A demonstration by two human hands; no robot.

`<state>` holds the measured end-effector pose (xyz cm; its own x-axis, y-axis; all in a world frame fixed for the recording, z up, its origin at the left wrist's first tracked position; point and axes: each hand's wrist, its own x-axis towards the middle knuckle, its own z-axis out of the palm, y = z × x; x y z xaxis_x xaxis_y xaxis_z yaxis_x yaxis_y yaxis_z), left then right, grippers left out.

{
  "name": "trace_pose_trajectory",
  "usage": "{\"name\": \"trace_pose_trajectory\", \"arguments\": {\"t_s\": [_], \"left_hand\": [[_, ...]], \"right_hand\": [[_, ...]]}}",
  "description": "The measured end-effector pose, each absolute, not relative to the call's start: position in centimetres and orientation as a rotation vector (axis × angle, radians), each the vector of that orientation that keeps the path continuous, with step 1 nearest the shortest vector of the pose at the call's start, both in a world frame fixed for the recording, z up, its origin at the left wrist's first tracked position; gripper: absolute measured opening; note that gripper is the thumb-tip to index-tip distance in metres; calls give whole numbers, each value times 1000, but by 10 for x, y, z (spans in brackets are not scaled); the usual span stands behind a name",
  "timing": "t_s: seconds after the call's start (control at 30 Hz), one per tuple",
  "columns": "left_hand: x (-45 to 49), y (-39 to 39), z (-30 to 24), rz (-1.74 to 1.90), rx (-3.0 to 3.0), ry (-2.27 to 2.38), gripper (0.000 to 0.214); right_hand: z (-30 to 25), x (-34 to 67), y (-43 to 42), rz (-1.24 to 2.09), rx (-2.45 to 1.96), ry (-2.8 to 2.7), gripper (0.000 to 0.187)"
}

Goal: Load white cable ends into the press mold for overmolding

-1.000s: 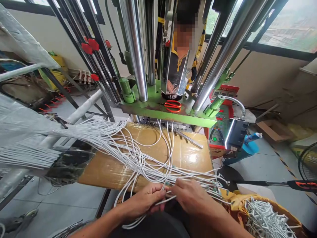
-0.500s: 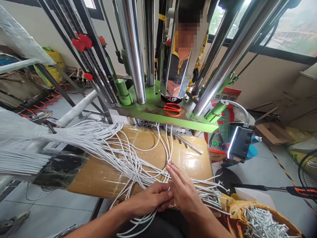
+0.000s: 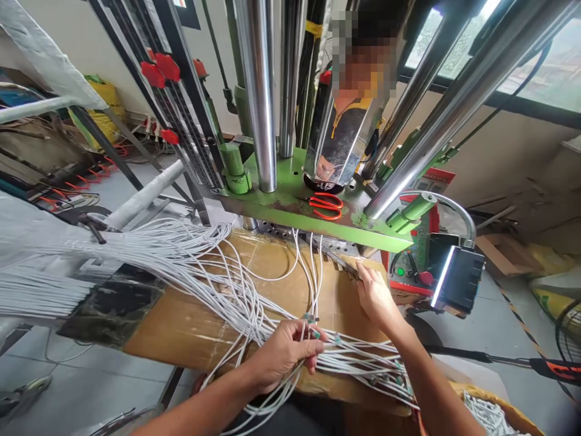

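Note:
My left hand (image 3: 284,351) is closed round a few white cables (image 3: 218,272) with small green-tipped ends, near the front edge of the tape-covered cardboard table top (image 3: 190,321). My right hand (image 3: 374,293) reaches forward to a thin metal rod (image 3: 338,261) lying under the green machine plate (image 3: 308,212); its fingers curl at the rod's end, and whether they grip it is unclear. Several cable ends run up into the slots below the plate.
Red-handled scissors (image 3: 325,204) lie on the green plate between chrome columns (image 3: 258,91). A person stands behind the machine. A red control box (image 3: 415,266) and a lit lamp (image 3: 454,278) sit at right. A yellow sack of white pieces (image 3: 490,418) is at lower right.
My right hand left the cable bundle and moved forward and right to the metal rod under the plate. My left hand stayed closed on the cables.

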<state>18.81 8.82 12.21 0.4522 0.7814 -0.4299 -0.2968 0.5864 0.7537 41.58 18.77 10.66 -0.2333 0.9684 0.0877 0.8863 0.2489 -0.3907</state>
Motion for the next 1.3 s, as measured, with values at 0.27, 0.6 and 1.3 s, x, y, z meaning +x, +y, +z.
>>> {"name": "trace_pose_trajectory", "arguments": {"t_s": [0.27, 0.6, 1.3], "left_hand": [[177, 86, 120, 768, 1089, 948, 23], [192, 94, 109, 786, 1929, 662, 30], [197, 93, 96, 730, 2242, 721, 43]], "right_hand": [[113, 431, 179, 505, -1843, -2286, 29], [122, 396, 79, 1404, -1681, -1612, 47], [91, 384, 65, 1264, -1478, -1466, 56]]}}
